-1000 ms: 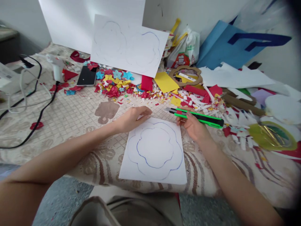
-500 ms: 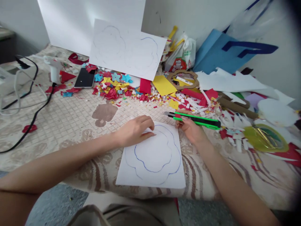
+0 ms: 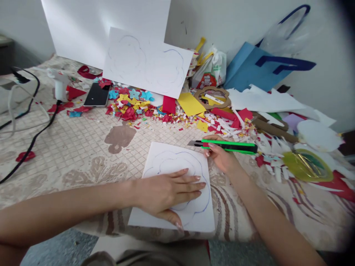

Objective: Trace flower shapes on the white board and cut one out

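Observation:
A white sheet [image 3: 177, 149] with a scalloped double outline drawn in blue pen lies at the table's front edge. My left hand [image 3: 166, 192] rests flat on it, fingers stretched to the right, covering the middle of the drawing. Just right of the sheet's top corner, my right hand [image 3: 220, 157] is closed around a green and black utility knife [image 3: 230, 146]. The knife's blade is out and points left, above the sheet's upper edge. Part of the outline is hidden under my left hand.
Paper scraps [image 3: 133, 107] in several colours spread along the back. A phone [image 3: 96, 94] and a white glue gun [image 3: 59, 85] with a black cord lie at left. Tape rolls [image 3: 307, 164] sit at right. Behind stand a drawn-on white board [image 3: 149, 62] and a blue bag [image 3: 249, 66].
My left hand has come down and toward me, going from curled at the sheet's upper left to flat across its middle. The knife stays in my right hand, nearly in place.

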Available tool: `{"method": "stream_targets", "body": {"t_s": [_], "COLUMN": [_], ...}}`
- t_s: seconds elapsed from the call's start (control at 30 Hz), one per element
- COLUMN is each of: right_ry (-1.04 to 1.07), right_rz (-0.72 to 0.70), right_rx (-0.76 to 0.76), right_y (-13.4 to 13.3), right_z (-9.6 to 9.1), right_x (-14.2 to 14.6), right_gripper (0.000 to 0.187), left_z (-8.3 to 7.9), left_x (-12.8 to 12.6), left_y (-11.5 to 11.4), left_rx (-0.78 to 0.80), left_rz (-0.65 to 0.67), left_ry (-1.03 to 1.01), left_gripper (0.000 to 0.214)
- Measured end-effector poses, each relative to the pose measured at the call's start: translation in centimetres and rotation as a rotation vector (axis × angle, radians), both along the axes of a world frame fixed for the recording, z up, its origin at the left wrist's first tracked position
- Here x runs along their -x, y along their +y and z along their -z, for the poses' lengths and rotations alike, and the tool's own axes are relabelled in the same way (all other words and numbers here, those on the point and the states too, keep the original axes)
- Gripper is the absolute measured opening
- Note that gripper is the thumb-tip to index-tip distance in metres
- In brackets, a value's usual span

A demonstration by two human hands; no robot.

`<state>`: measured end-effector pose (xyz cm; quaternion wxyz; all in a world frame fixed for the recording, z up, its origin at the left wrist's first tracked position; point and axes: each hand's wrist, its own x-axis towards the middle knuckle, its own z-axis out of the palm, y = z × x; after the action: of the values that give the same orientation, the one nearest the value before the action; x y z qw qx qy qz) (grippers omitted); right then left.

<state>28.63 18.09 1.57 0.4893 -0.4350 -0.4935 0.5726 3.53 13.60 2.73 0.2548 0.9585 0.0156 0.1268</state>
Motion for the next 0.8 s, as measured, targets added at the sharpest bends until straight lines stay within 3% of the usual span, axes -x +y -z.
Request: {"method": "stream_targets", "body": {"t_s": [0.17,0.37,0.6,0.8], "right_ry": [0.003,0.015,-0.015,0.009], "right_rz": [-0.079,-0.157,-0.408,-0.344], "right_rx": [0.088,0.146,0.115,0.073], "right_y": [-0.6,-0.6,1.5,2.5], "right_z": [-0.3,-0.8,-0.9,0.4], "right_x": [0.5,1.1,1.9,2.3], "right_gripper": [0.019,0.027,0.035,0.032], "left_z": [0.2,0.2,0.3,0.9], "left_x": [0.2,-0.2,-1.4,-1.1], "left_y": [-1.4,-3.3,-1.9,-1.7], "left_rx": [0.032,-0.048,-0.136,-0.115], "left_rz": [-0.031,-0.071,-0.033,-0.002], "left_ry": [0.058,0.058,-0.062,-0.037], "left_gripper": [0.074,0.071,0.06,0.061]}}
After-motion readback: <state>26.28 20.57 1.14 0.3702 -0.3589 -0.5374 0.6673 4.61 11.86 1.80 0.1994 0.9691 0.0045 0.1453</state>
